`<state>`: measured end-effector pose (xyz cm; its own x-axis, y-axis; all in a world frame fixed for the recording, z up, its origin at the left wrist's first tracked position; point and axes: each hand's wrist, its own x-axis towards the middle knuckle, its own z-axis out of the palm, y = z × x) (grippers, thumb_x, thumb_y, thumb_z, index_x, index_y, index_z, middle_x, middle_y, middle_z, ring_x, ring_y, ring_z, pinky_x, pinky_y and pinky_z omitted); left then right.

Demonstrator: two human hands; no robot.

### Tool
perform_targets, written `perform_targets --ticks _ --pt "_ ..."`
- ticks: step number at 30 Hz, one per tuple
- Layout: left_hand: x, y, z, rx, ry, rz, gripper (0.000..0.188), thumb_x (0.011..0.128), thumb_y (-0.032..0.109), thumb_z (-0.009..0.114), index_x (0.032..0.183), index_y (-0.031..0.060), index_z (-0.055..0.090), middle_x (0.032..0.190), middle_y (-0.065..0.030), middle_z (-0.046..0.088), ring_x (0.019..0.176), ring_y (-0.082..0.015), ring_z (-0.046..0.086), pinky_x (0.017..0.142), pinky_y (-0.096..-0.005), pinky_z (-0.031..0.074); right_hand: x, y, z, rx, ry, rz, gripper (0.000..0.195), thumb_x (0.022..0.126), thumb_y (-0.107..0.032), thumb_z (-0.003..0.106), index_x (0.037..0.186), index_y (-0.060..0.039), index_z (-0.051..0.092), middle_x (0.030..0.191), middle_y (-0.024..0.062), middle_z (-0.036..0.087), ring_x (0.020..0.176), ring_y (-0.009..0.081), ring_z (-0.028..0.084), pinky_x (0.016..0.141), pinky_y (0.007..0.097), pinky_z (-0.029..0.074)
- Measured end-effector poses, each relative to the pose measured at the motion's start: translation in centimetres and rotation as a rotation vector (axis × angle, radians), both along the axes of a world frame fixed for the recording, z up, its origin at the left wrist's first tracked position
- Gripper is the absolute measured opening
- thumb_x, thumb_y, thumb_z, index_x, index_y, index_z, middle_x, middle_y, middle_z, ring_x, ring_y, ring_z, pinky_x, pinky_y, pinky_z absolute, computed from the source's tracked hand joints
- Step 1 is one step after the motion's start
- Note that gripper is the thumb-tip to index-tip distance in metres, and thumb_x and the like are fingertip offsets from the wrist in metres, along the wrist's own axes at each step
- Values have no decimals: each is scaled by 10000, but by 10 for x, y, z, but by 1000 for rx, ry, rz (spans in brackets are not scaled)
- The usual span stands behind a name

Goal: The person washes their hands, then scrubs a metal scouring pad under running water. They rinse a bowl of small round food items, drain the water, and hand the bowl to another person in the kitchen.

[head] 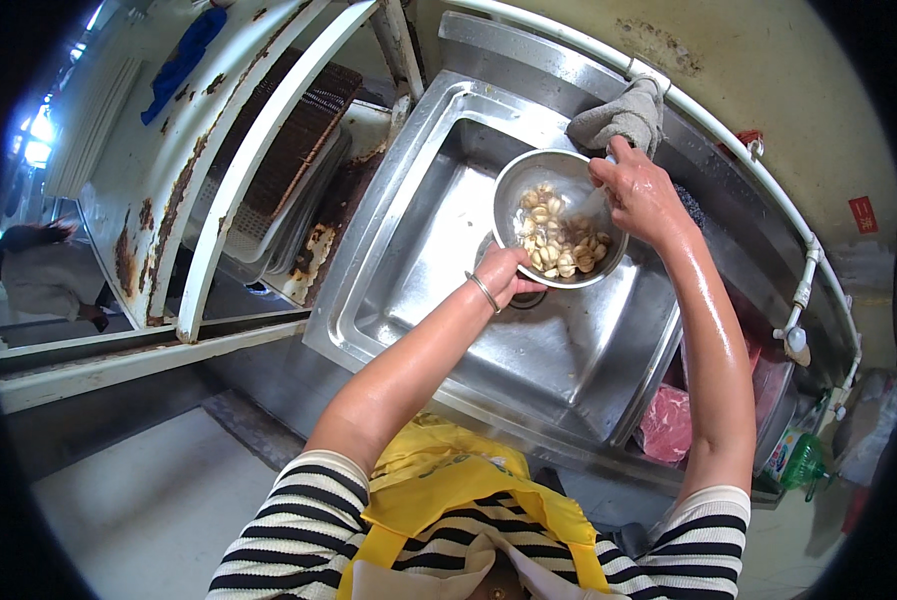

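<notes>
My left hand (504, 274) grips the near rim of a stainless steel bowl (502, 217), thumb inside and fingers beneath. Whole garlic cloves (561, 244), pale and some brownish, lie in the bowl. A stream of water (589, 204) runs into it from beneath my right hand (632, 191). That hand is closed around the tap end at the bowl's far right; my fingers hide most of the tap. A grey cloth (628, 116) is wrapped just beyond it. The bowl is held over the steel sink basin (426, 285), partly covering the drain (527, 300).
Raw red meat (664, 426) lies in a basin to the right, near a green-capped plastic bottle (801, 457). A rusty white rack (215, 225) with a wicker basket (298, 142) and plastic trays stands left. White pipe (756, 161) follows the wall. Another person (50, 277) is at far left.
</notes>
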<state>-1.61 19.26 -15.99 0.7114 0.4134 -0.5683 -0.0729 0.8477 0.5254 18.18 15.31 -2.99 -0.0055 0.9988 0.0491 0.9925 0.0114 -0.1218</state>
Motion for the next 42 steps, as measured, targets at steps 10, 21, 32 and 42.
perform_targets --ticks 10,21,32,42 --pt "-1 6 -4 46 70 -4 563 707 -61 409 1253 -37 273 1143 -223 476 945 -370 588 712 -473 556 3 -4 6 32 9 -8 424 692 35 535 1082 -128 518 1092 122 464 992 311 521 764 400 465" --pt "-6 5 -6 14 23 95 475 760 -46 394 1225 -51 298 1137 -249 481 908 -358 600 648 -448 573 10 -8 37 -7 -19 157 372 735 55 473 1080 -61 548 1041 130 531 922 301 572 783 377 475" --pt "-13 0 5 18 13 91 491 722 -70 397 1206 -55 315 1125 -224 471 930 -356 579 689 -463 560 -11 -10 -4 191 -188 -234 388 735 -282 682 885 4 467 808 187 543 661 314 617 550 378 509" --pt "-42 -30 23 79 76 -4 558 691 -63 404 1239 -41 304 1088 -204 523 831 -308 630 572 -380 583 -79 -61 -101 204 353 -304 783 651 -107 720 1327 -68 327 1274 227 386 1146 390 414 904 431 405"
